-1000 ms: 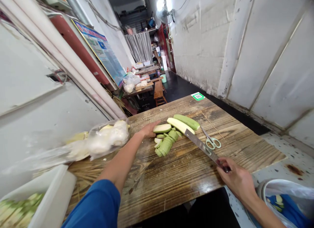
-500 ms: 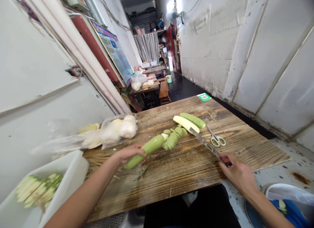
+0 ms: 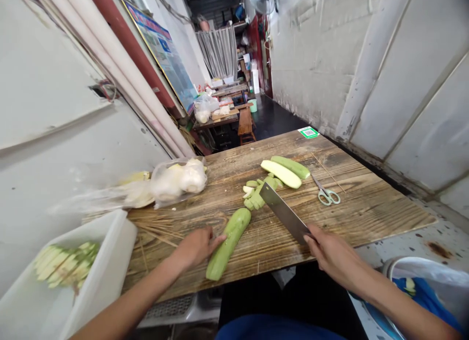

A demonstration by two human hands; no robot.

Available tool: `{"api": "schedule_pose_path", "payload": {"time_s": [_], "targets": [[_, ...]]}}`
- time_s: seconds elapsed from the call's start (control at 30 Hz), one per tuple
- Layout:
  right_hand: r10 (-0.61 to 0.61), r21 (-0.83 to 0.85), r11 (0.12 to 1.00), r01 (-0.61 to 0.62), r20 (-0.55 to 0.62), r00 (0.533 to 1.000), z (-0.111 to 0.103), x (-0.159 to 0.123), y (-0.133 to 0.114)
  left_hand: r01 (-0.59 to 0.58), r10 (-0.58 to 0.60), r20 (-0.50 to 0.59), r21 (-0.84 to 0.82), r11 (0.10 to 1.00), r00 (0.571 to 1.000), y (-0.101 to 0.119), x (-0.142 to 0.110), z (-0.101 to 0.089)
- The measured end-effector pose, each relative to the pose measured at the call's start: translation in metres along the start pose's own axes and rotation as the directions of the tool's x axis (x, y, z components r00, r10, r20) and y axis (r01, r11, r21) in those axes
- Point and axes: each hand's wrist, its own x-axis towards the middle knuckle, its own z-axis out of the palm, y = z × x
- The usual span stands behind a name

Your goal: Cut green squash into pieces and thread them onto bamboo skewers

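Note:
A cleaver is in my right hand, its fingers wrapped round the handle. The blade slants up to the left, its tip over a row of zucchini slices. Nearer me lies a zucchini, flat on the wooden table. My left hand is beside it, with one finger stretched out to touch its left side; the other fingers are partly hidden. Behind the slices rest a zucchini half, its pale cut face up, and a green zucchini piece.
Green-handled scissors and a thin stick lie at the right of the table. Several skewers and a bagged white bundle are on the left. A white bin holds cut zucchini. A lined bucket stands lower right.
The zucchini has come down onto the table, nearer me, and my left hand's grip on it has loosened. The cleaver has swung left over the slices, its blade now seen broadside.

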Motion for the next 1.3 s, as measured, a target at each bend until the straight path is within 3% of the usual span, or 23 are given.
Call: {"api": "schedule_pose_path", "payload": {"time_s": [0.07, 0.13, 0.2, 0.3, 0.53, 0.73, 1.3], "targets": [[-0.016, -0.093, 0.995, 0.024, 0.091, 0.996, -0.008, 0.011, -0.021, -0.193, 0.233, -0.191, 0.210, 0.959, 0.953, 0.007, 0.001, 0.004], [-0.016, -0.212, 0.976, 0.059, 0.200, 0.980, -0.016, 0.027, -0.040, -0.410, 0.475, -0.254, 0.268, 0.872, 0.842, 0.015, 0.009, 0.009], [-0.017, -0.305, 0.948, 0.094, 0.245, 0.969, -0.021, 0.044, -0.055, -0.555, 0.611, -0.303, 0.257, 0.791, 0.731, 0.023, 0.023, 0.017], [-0.036, -0.368, 0.920, 0.132, 0.257, 0.966, -0.025, 0.067, -0.068, -0.607, 0.663, -0.380, 0.272, 0.747, 0.645, 0.031, 0.041, 0.028], [-0.143, -0.374, 0.893, 0.249, 0.288, 0.947, -0.025, 0.090, -0.070, -0.662, 0.741, -0.402, 0.343, 0.667, 0.539, 0.028, 0.051, 0.037], [-0.130, -0.349, 0.901, 0.258, 0.350, 0.928, -0.020, 0.095, -0.071, -0.664, 0.768, -0.409, 0.393, 0.636, 0.493, 0.027, 0.052, 0.039], [-0.159, -0.379, 0.879, 0.289, 0.339, 0.927, -0.022, 0.098, -0.071, -0.674, 0.776, -0.388, 0.391, 0.627, 0.497, 0.028, 0.054, 0.036]]}}
